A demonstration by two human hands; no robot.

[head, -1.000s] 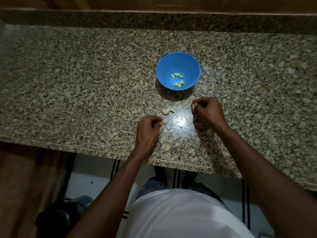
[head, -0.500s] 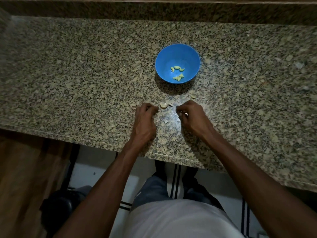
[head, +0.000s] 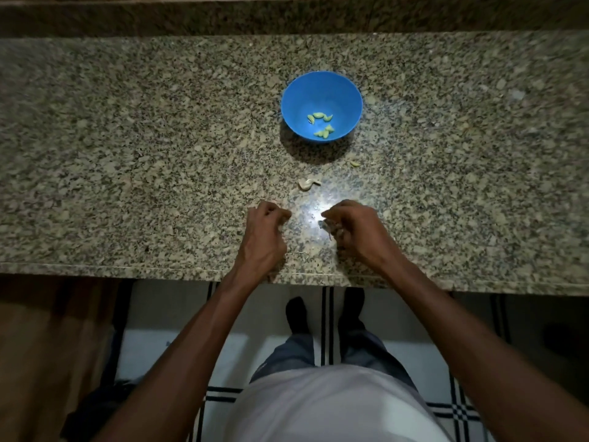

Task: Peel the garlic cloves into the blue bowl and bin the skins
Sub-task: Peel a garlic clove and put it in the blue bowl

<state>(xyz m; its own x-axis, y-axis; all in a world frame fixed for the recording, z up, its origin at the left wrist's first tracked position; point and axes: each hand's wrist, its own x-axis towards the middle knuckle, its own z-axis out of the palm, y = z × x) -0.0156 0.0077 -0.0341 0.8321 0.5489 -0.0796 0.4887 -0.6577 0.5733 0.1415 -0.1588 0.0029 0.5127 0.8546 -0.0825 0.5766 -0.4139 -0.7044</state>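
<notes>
A blue bowl (head: 322,90) stands on the granite counter (head: 127,154) and holds several pale green peeled cloves (head: 322,124). A curled piece of garlic skin (head: 307,184) lies in front of the bowl, and a small scrap (head: 354,163) lies to its right. My right hand (head: 350,228) is closed around thin garlic skins (head: 328,226) near the counter's front edge. My left hand (head: 266,234) rests beside it with its fingers curled shut; what is inside it is hidden.
The counter's front edge (head: 191,271) runs just below my hands, with tiled floor and my feet beneath. A wooden cabinet side (head: 38,346) is at the lower left. A dark object (head: 95,406) sits on the floor at the left.
Both hands have drawn back from the curled skin toward the counter's front edge. The right hand moved left and now shows skins in its fingers.
</notes>
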